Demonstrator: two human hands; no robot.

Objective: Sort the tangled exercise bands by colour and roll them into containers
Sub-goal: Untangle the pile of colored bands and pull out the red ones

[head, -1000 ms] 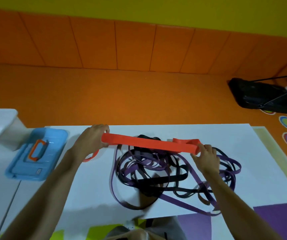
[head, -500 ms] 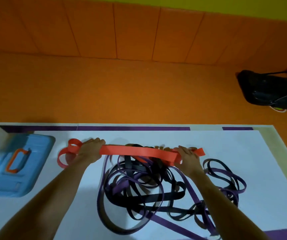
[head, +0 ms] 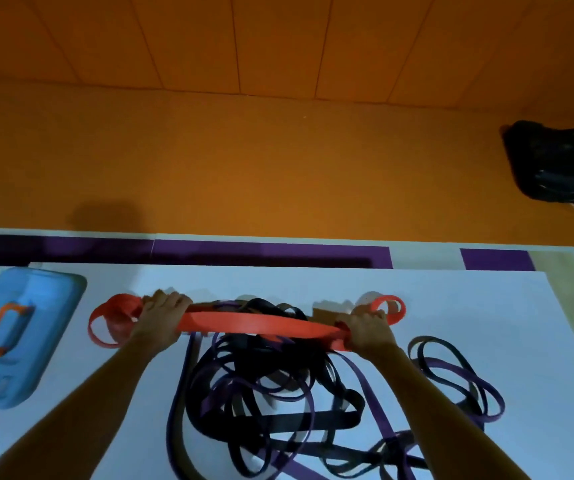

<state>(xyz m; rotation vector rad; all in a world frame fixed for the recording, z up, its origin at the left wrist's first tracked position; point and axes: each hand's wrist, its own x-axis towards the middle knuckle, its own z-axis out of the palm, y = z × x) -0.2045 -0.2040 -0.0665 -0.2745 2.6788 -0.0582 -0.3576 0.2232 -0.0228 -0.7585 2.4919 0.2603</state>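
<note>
Left grip (head: 160,317) and right grip (head: 368,332) each curl round the red band (head: 254,323), holding it stretched level above the pile of purple and black bands (head: 278,393) on the counter (head: 486,306), evidently to separate it for rolling; blue box (head: 18,341) sits to the left, untouched.

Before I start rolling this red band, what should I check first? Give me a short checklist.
1. Left hand grips the red band: ok.
2. Right hand grips it too: ok.
3. Band flat between the hands: ok.
4. Band ends tidy: not ok, both curl in loose loops beyond the hands.
5. Band free of the purple and black tangle: cannot tell, it crosses over the pile.
6. Blue container open: not ok, only its handled top shows.
</note>
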